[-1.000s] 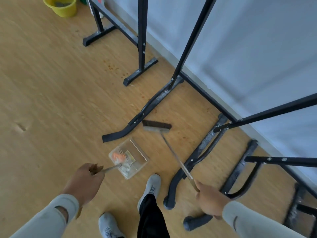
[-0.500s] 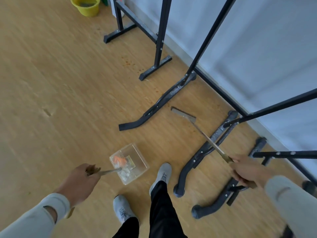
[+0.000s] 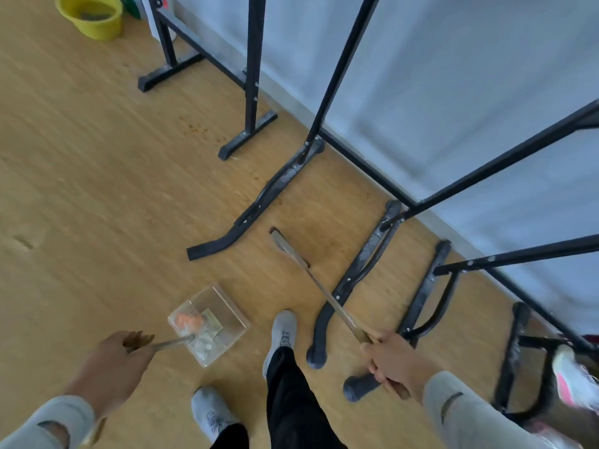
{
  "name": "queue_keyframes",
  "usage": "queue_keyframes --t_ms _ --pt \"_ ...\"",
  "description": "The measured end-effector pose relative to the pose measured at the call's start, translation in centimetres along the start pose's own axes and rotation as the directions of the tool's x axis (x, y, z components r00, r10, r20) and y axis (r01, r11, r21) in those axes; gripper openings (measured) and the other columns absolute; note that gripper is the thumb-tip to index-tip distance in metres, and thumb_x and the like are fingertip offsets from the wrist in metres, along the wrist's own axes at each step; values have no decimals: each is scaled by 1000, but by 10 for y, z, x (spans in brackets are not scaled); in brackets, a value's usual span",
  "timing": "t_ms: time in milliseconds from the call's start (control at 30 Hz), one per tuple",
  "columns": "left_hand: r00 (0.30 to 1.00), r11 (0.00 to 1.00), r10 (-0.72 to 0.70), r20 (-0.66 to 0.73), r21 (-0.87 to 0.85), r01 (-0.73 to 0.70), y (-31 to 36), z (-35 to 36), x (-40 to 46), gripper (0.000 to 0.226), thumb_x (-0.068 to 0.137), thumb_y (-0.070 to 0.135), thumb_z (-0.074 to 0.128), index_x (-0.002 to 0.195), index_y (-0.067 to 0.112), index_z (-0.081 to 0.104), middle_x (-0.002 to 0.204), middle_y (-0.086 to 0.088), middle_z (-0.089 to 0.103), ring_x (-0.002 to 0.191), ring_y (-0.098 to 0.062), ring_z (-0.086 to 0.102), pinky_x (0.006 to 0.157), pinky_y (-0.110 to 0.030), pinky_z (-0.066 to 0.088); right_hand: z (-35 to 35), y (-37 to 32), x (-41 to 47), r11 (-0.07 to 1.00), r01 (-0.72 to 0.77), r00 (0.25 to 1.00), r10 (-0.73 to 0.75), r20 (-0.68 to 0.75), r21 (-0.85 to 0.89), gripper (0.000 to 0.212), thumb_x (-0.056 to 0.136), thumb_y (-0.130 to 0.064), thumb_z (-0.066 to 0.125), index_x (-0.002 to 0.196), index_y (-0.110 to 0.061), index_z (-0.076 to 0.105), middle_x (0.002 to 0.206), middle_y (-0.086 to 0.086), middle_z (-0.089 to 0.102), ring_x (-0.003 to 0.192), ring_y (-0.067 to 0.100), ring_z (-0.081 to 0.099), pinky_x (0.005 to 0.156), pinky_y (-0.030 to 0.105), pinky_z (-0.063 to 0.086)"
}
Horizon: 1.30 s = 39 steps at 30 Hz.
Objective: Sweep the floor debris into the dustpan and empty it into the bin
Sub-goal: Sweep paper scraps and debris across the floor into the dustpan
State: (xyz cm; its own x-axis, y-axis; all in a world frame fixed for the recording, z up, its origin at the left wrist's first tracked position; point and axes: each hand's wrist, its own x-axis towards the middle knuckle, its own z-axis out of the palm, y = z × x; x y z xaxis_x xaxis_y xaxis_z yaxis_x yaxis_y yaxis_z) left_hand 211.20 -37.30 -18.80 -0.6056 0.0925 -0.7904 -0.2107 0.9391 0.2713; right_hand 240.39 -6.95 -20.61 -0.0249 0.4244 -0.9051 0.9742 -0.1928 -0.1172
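Below, broom (image 3: 311, 273) between rack feet (image 3: 259, 202), dustpan (image 3: 210, 322) on open floor (image 3: 81, 189)

The bucket (image 3: 92, 19) is cut by the top edge, its contents too blurred to name. What lies in the dustpan (image 3: 210, 322) is a smear of orange and pale bits. The pink-and-white thing (image 3: 575, 380) runs off the right edge, unidentifiable.

open floor (image 3: 81, 189) left of dustpan (image 3: 210, 322) | black rack feet (image 3: 259, 202) crowd the right, flanking broom head (image 3: 288, 247) | wall (image 3: 453, 76) blocks beyond
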Motion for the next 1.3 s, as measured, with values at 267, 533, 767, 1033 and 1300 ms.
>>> queue_keyframes --t_ms 267,533,767,1033,1300 --pt "993 992 115 10 48 -115 58 13 12 14 92 10 69 80 8 62 77 -16 68 70 -33 60 61 -35 41 -63 -44 71 990 11 944 -57 -325 -141 25 95 -6 48 113 -5 66 98 12 70 77 28 66 58 30 54" --pt "986 981 161 41 99 -165 88 40 30 16 96 24 63 85 13 65 76 -15 71 71 -35 64 63 -37 48 -28 -65 91 886 -16 991 -45 -122 -463 19 92 -3 55 97 -7 73 63 0 52 65 24 62 69 28 52" --pt "982 980 167 86 97 -175 99 48 24 17 96 31 60 87 17 62 78 -12 69 69 -31 65 59 -33 47 -41 4 25 966 -119 991 103 81 228 56 99 -7 45 150 -28 42 60 7 51 41 14 40 39 23 34" --pt "986 982 159 51 91 -163 85 36 28 16 95 28 61 83 18 62 76 -10 69 63 -26 62 57 -30 46 -65 -12 19 983 -59 983 88 -163 177 33 102 -5 45 124 -29 52 63 10 51 40 15 43 38 25 37" --pt "985 977 169 44 127 -173 91 47 30 12 95 29 59 87 21 60 78 -8 69 69 -25 64 60 -32 48 20 -17 3 969 -82 995 65 82 233 21 96 -7 45 107 -21 57 65 7 49 42 14 42 39 25 39"
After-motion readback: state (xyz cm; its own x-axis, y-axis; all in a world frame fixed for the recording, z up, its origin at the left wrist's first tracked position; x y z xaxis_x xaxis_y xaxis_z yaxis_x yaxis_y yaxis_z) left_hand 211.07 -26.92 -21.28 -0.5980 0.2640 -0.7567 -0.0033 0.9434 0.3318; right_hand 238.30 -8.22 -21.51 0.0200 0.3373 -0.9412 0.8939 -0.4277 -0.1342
